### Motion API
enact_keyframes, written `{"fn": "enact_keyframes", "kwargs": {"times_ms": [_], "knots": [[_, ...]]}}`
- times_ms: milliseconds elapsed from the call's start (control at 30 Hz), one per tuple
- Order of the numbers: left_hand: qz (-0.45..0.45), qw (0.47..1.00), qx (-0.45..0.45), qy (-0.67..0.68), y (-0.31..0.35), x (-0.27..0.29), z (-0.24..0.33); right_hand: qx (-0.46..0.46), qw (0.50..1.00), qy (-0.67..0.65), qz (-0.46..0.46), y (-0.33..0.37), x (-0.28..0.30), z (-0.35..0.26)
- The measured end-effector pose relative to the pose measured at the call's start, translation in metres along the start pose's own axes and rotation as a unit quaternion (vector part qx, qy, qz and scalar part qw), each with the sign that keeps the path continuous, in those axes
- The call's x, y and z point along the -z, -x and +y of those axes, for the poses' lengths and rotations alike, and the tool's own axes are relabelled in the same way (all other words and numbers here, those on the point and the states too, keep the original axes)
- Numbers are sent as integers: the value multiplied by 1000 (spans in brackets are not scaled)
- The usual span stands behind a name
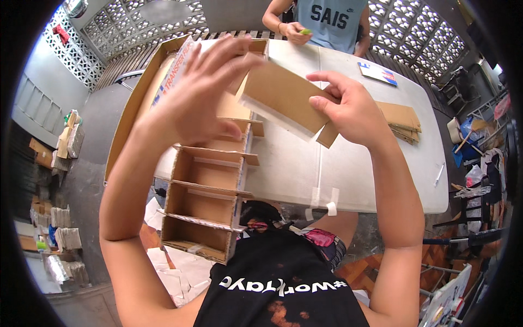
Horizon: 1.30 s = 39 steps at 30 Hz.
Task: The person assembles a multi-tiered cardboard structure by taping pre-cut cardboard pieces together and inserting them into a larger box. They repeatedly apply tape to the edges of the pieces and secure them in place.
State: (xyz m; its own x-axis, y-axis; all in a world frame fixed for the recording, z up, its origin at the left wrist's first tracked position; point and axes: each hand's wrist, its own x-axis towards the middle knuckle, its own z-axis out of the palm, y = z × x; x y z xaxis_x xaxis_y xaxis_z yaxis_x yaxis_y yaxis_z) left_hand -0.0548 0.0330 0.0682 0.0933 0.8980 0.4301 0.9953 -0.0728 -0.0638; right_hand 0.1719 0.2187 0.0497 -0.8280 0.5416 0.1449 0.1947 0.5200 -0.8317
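My right hand (353, 111) grips a folded brown cardboard piece (286, 94) by its right end, thumb on top. The piece is held tilted over the white table (289, 174), with a pale strip along its lower edge and a small flap at its right. My left hand (190, 101) is raised, fingers spread and slightly blurred, close to the piece's left end. Below that hand stands a long cardboard rack (204, 203) with several open compartments, its near end jutting past the table edge toward my torso. My left hand and forearm hide part of the rack.
A large cardboard panel (126, 122) stands along the table's left side. Flat cardboard pieces (400, 121) are stacked at right, near a white pen (439, 173). Tape strips (330, 203) hang at the front edge. Across the table, a person's hand (296, 32) holds something small and green.
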Motion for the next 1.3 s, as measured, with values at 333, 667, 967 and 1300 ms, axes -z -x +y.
{"fn": "enact_keyframes", "kwargs": {"times_ms": [333, 667, 967, 1300], "knots": [[-37, 982, 2, 184, 46, -18, -40, 77, 982, 54, -166, -36, -55, -10], [-3, 979, 91, 183, 47, -31, -64, 132, 970, 150, -142, -58, -73, -21], [-24, 994, 98, 33, 2, -67, -135, 187, 923, 331, -62, -125, -91, -19], [-126, 982, 135, 36, 1, -77, -142, 165, 909, 374, -77, -143, -114, 4]]}}
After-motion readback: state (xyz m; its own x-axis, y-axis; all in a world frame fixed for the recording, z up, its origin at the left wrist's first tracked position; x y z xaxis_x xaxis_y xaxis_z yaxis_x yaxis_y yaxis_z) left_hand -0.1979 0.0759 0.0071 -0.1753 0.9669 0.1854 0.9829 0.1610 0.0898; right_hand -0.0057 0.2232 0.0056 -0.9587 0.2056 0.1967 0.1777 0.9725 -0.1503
